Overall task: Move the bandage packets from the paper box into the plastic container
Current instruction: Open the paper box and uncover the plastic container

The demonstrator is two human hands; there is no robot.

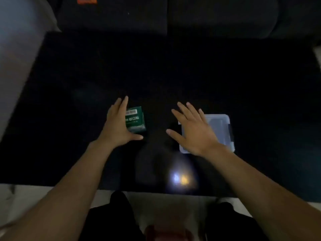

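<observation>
Two spread hands: left hand point(118, 124) flanks paper box point(136, 120), right hand point(192, 131) overlaps plastic container point(220, 126) (blurred).

The paper box point(136, 120) is small and dark green with white lettering and a pale label strip, lying closed on the dark surface. Well apart to its right sits the plastic container point(220, 126), translucent, bluish-white and rectangular with rounded corners. Its interior cannot be made out.
</observation>
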